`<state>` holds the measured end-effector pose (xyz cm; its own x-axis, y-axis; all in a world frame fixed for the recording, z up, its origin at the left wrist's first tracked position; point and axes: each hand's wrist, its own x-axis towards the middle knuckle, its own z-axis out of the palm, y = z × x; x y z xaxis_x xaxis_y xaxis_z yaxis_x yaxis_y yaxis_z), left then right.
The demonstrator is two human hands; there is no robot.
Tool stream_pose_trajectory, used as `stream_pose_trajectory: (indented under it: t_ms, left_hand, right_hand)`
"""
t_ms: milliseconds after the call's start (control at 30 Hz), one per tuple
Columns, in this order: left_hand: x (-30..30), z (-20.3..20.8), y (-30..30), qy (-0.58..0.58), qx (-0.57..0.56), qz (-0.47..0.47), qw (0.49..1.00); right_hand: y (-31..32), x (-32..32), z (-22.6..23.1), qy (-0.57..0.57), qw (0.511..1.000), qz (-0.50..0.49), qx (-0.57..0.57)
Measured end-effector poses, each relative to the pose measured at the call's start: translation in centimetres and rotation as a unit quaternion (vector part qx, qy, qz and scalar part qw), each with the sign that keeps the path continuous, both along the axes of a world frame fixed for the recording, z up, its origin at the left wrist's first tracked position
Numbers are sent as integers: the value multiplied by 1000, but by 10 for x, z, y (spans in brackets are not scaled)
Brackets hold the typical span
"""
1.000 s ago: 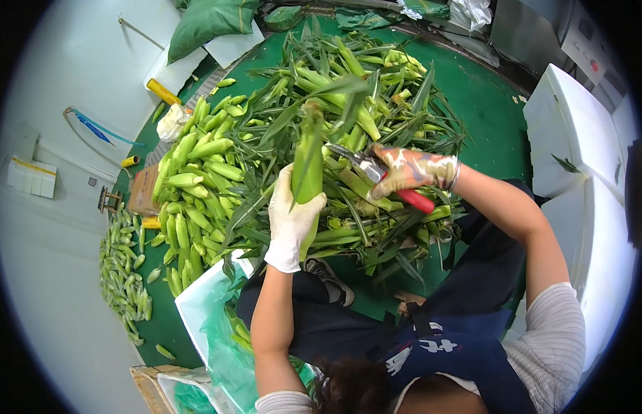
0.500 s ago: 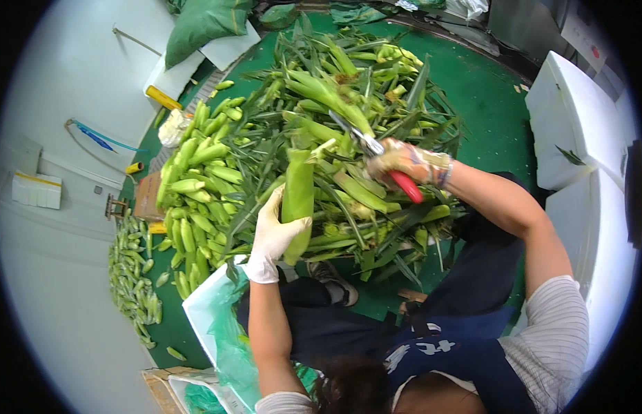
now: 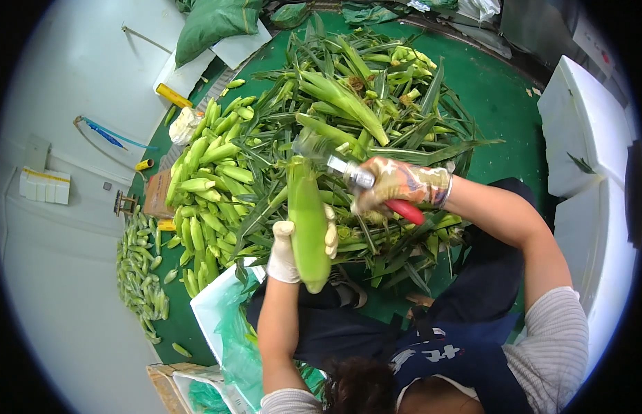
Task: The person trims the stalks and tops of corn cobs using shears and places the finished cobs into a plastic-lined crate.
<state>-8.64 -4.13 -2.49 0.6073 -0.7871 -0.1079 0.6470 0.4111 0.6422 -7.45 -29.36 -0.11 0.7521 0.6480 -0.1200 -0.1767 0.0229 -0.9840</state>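
Gripping: I see the white-gloved left hand [image 3: 284,257] wrapped around a husk-on corn ear [image 3: 309,231], pressed to it from both sides.
Corn ear: runs through that grip, top end beyond it, narrower end hanging past it toward the wearer.
Tool grip: the patterned-glove right hand [image 3: 398,183], to the right of the ear, is closed around red-handled pruning shears [image 3: 349,171].
Just changed: half a second ago the shears pointed past the ear into the heap of leafy corn [image 3: 348,103]; now they angle across to its top end. The ear has also dropped its lower end nearer the wearer.
Meaning for the work: I judge the ear's upper end is now within the shears' reach.
Blades [image 3: 310,145]: smeared by motion on my feed, so I can't tell whether they are apart or together, or touching the ear.
Left of the grip: a pile of husk-on ears [image 3: 214,172].
Nearer the wearer: a white foam box [image 3: 209,312] with a green liner [image 3: 239,338].
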Motion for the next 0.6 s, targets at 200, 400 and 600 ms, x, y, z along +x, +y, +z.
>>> stream_pose_trajectory:
  t_ms: [200, 400, 600]
  left_hand:
    - [30, 35, 71, -141, 194, 250, 938]
    - [197, -58, 231, -241, 376, 475, 758]
    - [309, -179, 284, 16, 95, 532, 841]
  right_hand:
    - [-51, 2, -14, -18, 967, -195, -160]
    - [-20, -20, -31, -149, 861, -104, -475]
    - [-16, 5, -65, -174, 837, 12, -519]
